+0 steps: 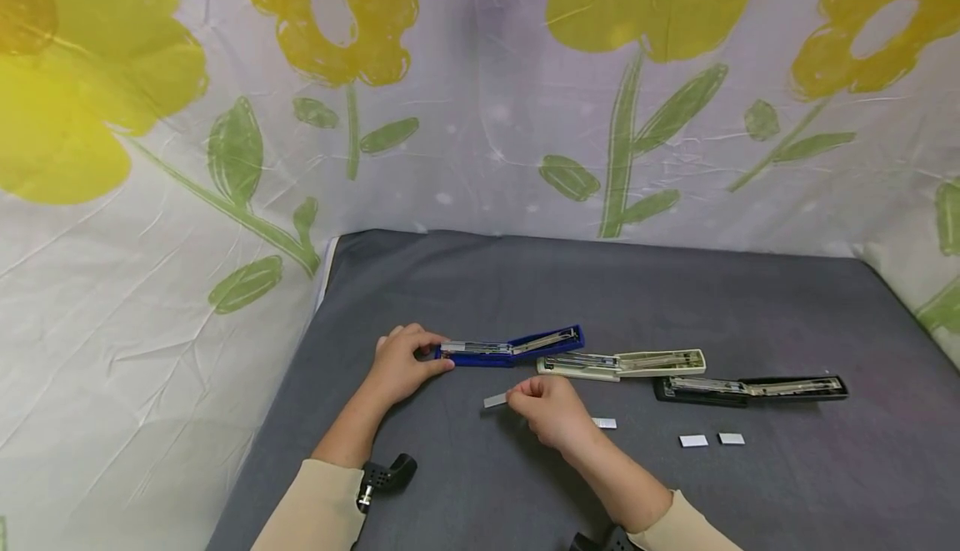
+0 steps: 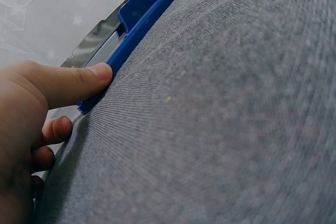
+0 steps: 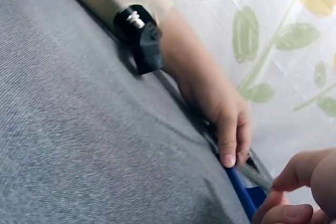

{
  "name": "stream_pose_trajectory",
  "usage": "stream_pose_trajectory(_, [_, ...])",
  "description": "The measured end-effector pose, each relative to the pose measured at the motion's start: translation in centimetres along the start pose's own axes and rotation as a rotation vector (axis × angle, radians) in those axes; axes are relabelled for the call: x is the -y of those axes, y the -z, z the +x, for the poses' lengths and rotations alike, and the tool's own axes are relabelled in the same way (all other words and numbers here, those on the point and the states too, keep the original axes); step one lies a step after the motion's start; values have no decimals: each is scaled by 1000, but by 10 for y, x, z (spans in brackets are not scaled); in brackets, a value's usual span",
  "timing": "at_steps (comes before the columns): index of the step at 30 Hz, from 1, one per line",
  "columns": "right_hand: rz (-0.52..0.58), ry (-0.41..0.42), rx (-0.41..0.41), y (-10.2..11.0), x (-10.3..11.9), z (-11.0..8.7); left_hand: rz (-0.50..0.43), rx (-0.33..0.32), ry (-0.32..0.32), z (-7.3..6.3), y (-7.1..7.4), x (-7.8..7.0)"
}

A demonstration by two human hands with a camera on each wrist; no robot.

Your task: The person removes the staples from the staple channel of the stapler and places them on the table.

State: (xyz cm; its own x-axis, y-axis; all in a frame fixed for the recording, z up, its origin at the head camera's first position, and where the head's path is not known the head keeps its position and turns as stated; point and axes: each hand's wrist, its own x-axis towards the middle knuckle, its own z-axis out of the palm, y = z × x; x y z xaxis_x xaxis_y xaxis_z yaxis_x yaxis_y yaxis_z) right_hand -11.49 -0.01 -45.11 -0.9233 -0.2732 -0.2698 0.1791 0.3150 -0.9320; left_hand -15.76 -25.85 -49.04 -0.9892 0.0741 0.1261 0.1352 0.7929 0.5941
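A blue stapler lies opened out on the grey cloth, its metal staple channel exposed. My left hand grips its left end, with the thumb along the near side; the left wrist view shows that thumb against the blue base. Just in front of the stapler, my right hand pinches a small silver strip of staples between thumb and fingers. The strip points left, toward the left hand. In the right wrist view the strip overlaps the blue stapler.
To the right lie a cream stapler and a black stapler, both opened out. Nearer me are more staple strips: one partly behind the right hand, and two further right. A flowered cloth wall stands behind the table.
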Motion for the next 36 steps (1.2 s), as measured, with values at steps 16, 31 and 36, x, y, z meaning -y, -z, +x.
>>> stream_pose_trajectory(16, [-422, 143, -108, -3, -8, -2, -1, 1, -2, 2, -4, 1])
stream_pose_trajectory(31, [-561, 175, -91, 5, 4, 2, 1, -12, 11, 1, -6, 4])
stream_pose_trajectory(36, [-485, 158, -81, 12, 20, 10, 0, -4, 13, 2, -5, 3])
